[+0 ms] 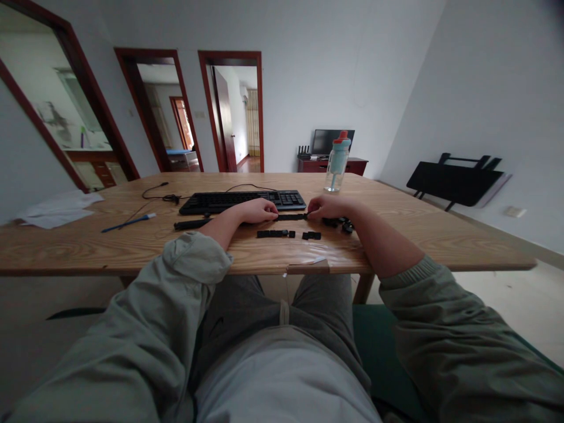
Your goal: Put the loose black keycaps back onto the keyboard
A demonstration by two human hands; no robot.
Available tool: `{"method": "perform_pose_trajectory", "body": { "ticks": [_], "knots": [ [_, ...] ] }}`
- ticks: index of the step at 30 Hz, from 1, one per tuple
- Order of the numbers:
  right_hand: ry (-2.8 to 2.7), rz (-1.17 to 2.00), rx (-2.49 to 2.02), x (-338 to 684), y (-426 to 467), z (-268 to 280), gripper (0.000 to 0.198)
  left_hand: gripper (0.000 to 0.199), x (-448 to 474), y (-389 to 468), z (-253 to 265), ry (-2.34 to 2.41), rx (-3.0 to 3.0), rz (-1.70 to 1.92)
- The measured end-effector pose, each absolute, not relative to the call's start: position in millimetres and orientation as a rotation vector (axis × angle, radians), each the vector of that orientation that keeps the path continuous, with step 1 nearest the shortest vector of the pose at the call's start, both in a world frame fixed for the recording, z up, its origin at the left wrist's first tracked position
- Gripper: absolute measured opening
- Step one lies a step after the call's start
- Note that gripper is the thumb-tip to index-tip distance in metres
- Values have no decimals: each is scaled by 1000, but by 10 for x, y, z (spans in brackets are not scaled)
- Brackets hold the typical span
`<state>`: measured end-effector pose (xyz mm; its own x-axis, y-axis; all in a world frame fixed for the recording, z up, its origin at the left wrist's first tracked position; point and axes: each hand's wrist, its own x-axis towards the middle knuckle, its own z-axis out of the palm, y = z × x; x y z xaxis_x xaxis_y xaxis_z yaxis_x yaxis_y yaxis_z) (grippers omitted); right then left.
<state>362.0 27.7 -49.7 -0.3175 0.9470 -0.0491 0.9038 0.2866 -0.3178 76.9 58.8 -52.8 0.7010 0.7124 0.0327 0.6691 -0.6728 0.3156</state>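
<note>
A black keyboard (238, 201) lies across the table just beyond my hands. In front of it is a straight row of black keycaps (291, 217) lying on the wood. My left hand (258, 210) is closed with its fingertips at the left end of that row. At the right end, the fingers of my right hand (326, 207) are pinched against the keycaps. Nearer to me lie a shorter row of keycaps (272, 234) and a small group of keycaps (311, 235). A pile of loose keycaps (346, 226) sits partly hidden beside my right wrist.
A clear bottle (336, 170) with a red and teal lid stands behind my right hand. To the left are a blue brush (127, 223), a black cable (171, 198), a black bar-shaped object (191, 224) and white paper (59, 208). The table's front edge (247, 269) is close to me.
</note>
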Motion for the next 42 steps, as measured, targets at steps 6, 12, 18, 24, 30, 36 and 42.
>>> {"method": "perform_pose_trajectory", "body": {
  "ticks": [6,12,18,24,30,36,42],
  "knots": [
    [-2374,432,-1743,3599,283,-500,29,39,776,576,-520,1105,2631,227],
    [-2387,435,-1729,3606,314,-518,25,39,777,578,-519,1110,2629,223],
    [-2389,409,-1718,3592,279,-500,26,40,767,608,-544,1096,2632,237],
    [-2376,440,-1744,3589,292,-510,31,40,770,582,-521,1091,2637,228],
    [-2372,393,-1714,3568,311,-507,29,40,770,555,-502,1107,2629,225],
    [-2325,350,-1767,3559,298,-501,35,36,790,486,-475,1116,2635,247],
    [-2344,485,-1707,3576,322,-536,29,36,822,442,-456,1087,2659,445]
  ]
}}
